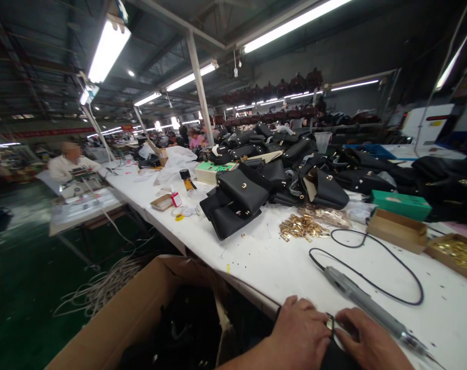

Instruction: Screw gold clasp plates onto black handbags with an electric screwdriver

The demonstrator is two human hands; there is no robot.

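At the near table edge, my left hand [299, 331] lies with bent fingers on a black leather piece [336, 357], mostly hidden under the hands. My right hand [366, 336] grips the same piece from the right, thumb and fingers closed near a small metal buckle [329, 324] between both hands. Just beyond the right hand lies a grey electric screwdriver [366, 306] with a black cord. Farther up the table is a loose pile of gold metal fittings [301, 227]. Several black handbags [243, 190] with gold clasps are heaped behind it.
An open cardboard box [113, 318] with dark items stands below the table edge at left. A shallow carton [397, 229], a green box [401, 205] and a tray of gold parts [459, 254] sit at right. A co-worker [73, 164] sits at a machine, far left.
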